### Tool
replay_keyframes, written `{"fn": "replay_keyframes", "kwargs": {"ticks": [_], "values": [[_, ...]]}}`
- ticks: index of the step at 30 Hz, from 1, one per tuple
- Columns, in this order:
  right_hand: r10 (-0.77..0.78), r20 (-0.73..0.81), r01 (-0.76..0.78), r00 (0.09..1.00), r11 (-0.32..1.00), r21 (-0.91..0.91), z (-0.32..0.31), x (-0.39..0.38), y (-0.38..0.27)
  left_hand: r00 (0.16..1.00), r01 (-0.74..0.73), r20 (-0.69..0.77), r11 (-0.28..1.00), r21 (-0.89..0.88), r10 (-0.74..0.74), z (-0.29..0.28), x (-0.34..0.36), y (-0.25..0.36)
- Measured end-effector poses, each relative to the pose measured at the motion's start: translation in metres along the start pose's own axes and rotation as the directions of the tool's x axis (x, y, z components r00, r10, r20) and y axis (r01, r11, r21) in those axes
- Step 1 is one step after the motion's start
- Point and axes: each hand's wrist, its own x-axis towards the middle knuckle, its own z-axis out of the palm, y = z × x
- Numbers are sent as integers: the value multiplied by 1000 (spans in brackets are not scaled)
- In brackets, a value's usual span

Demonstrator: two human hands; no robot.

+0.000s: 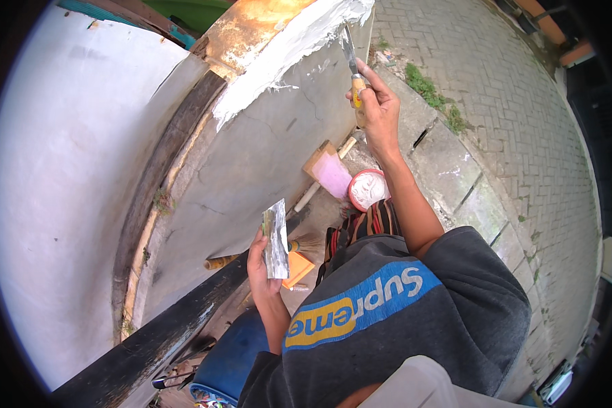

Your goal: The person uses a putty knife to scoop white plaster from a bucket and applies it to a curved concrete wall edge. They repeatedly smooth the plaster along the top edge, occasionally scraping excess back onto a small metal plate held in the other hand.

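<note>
My right hand (382, 119) is closed round the wooden handle of a putty knife (349, 54), raised at the top of the view. Its blade lies at the edge of a band of wet white putty (272, 62), spread along the upper part of a grey wall (245, 160). Lower down, my left hand (257, 266) grips a flat rectangular plate (275, 239) smeared with white and grey putty. The plate is held away from the wall, nearer my body. By my legs stands a red tub (351, 189) containing white paste.
A dark beam (163, 336) slants across the lower left, above a blue barrel (234, 357). Near the wall's foot lie a pink-and-brown board (332, 173), a bristle brush (311, 243) and an orange flat object (298, 269). Concrete slabs (449, 173) and brick paving (523, 129) run along the right.
</note>
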Motion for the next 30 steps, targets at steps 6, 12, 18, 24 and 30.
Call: {"fn": "replay_keyframes", "kwargs": {"ticks": [6,12,18,24,30], "values": [[6,35,1,999,980,-197,-13,13,-6,999,9,-44,1000,-12,-10,3,5,-4],[-45,177,94,983,955,-281,-10,5,-10,1000,15,-24,1000,-12,-15,2,7,-4],[23,251,69,968,933,-352,-7,2,-26,999,29,-24,999,-20,-30,3,10,-4],[32,337,131,941,884,-448,-4,-6,-24,999,34,8,999,-18,-34,3,16,-6],[60,376,131,925,878,-461,-6,-13,-28,977,40,-210,999,19,-35,35,16,-2]]}}
